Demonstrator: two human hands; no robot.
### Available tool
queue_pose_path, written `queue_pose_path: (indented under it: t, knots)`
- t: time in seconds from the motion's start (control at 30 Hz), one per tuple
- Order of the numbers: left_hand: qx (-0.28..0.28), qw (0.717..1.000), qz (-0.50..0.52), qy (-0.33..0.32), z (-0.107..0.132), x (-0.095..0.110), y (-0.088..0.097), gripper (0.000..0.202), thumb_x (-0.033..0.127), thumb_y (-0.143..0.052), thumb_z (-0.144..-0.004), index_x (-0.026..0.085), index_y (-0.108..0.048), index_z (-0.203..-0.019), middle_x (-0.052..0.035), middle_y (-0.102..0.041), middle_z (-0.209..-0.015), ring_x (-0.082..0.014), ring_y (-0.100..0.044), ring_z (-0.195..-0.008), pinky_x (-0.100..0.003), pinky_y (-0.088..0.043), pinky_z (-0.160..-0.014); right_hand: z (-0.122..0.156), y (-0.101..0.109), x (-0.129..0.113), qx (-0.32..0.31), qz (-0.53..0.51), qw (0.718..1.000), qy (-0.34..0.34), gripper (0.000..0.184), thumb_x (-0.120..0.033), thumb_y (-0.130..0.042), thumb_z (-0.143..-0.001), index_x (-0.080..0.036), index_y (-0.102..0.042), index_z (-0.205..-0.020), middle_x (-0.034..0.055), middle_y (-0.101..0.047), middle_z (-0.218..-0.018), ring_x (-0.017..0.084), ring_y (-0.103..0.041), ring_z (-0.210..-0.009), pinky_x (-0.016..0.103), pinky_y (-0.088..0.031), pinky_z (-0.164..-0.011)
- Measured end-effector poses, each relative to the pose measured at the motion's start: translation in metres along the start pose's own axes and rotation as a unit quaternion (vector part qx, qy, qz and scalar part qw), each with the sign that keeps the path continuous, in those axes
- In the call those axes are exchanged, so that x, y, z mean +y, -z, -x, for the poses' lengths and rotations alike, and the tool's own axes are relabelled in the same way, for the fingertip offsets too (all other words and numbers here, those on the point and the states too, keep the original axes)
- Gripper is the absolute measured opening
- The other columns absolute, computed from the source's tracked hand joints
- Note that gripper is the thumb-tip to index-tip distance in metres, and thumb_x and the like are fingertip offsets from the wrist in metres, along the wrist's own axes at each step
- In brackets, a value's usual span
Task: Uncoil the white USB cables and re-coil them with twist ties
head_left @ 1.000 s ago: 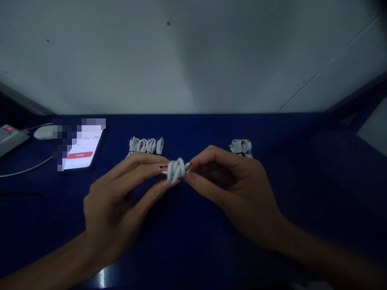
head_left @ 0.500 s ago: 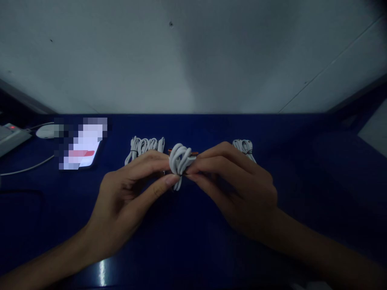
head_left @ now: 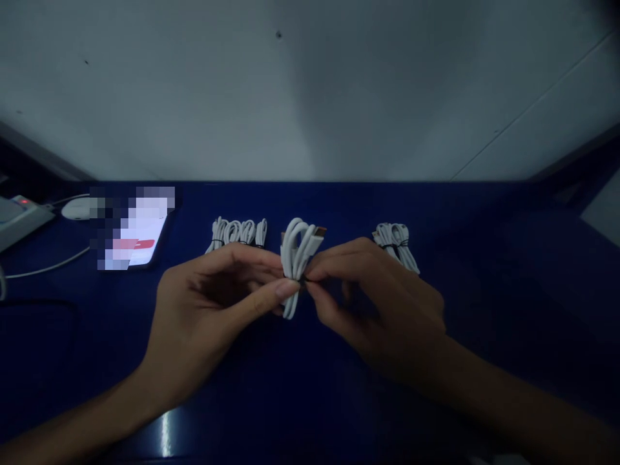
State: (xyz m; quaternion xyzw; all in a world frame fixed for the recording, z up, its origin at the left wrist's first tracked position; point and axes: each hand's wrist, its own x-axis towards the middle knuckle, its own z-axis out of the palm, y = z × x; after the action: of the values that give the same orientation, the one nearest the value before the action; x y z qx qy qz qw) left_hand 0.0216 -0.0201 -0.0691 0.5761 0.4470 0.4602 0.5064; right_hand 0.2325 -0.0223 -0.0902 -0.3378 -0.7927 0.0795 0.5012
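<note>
A coiled white USB cable stands upright between my hands, its loops drawn together at the middle and an orange-tinted plug showing at the upper right. My left hand pinches the bundle from the left, thumb in front and fingers behind. On the other side, my right hand is closed, its thumb and forefinger pinching a thin black tie at the bundle's waist. Behind my left fingers lies a row of several bundled white cables. More bundled white cables lie beyond my right hand, partly hidden by it.
A phone with a lit, partly blurred screen lies at the left. Beside it are a white rounded device with a cord and a power strip with a red light. A pale wall rises behind the blue table.
The cable bundle has turned more upright, showing longer loops and more of its plug. My right fingers have shifted down to the waist of the bundle, where the tie is.
</note>
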Motion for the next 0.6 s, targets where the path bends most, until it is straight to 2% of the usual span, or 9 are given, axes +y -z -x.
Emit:
queue_pose_path:
  t: [0.1,0.23,0.37,0.47,0.6]
  knots:
    - [0.011,1.0,-0.002,0.002,0.0005,0.0006,-0.0015,0.027,0.01,-0.098,-0.078,0.031,-0.086,-0.091,0.0084,-0.082,-0.081,-0.0098,-0.077,-0.072,-0.013,-0.063,-0.072,0.0008,0.0004,-0.0002,-0.013,-0.011,1.0,-0.003,0.011,-0.003,-0.069,-0.102,-0.014,-0.072,-0.101,0.0049,-0.081,-0.093,0.01,-0.072,-0.076,0.02,-0.061,-0.066]
    - [0.002,1.0,-0.006,0.017,0.001,0.0007,-0.0013,0.021,0.014,-0.095,-0.084,0.03,-0.086,-0.093,0.0058,-0.083,-0.089,-0.0111,-0.076,-0.077,-0.015,-0.062,-0.073,0.0016,0.0008,-0.0019,-0.021,-0.025,0.999,-0.013,0.013,-0.001,-0.069,-0.101,-0.013,-0.073,-0.103,0.0035,-0.08,-0.092,0.008,-0.07,-0.074,0.018,-0.059,-0.067]
    - [-0.006,0.999,0.006,0.032,0.0008,0.0006,0.0005,0.017,0.014,-0.092,-0.087,0.028,-0.086,-0.095,0.0036,-0.083,-0.09,-0.0124,-0.076,-0.077,-0.017,-0.063,-0.072,0.0018,0.0001,-0.0056,-0.009,-0.073,0.994,-0.076,0.013,-0.003,-0.074,-0.098,-0.015,-0.073,-0.102,-0.0012,-0.074,-0.086,0.007,-0.065,-0.068,0.019,-0.056,-0.062]
    - [-0.018,0.999,0.029,0.042,0.0002,0.0009,0.0013,0.018,0.012,-0.091,-0.088,0.027,-0.085,-0.096,0.004,-0.082,-0.084,-0.0112,-0.076,-0.074,-0.015,-0.062,-0.071,0.003,-0.001,-0.0077,-0.011,-0.113,0.986,-0.126,0.015,-0.004,-0.077,-0.096,-0.017,-0.072,-0.102,-0.0025,-0.071,-0.088,0.007,-0.064,-0.071,0.019,-0.055,-0.062]
    - [-0.038,0.996,0.055,0.059,-0.0009,0.0016,0.0011,0.015,0.011,-0.089,-0.09,0.024,-0.083,-0.095,0.0033,-0.082,-0.079,-0.0101,-0.076,-0.07,-0.012,-0.061,-0.07,0.0049,-0.0025,-0.0081,-0.014,-0.129,0.981,-0.142,0.012,-0.007,-0.077,-0.099,-0.017,-0.072,-0.103,-0.002,-0.071,-0.092,0.007,-0.064,-0.072,0.021,-0.053,-0.063]
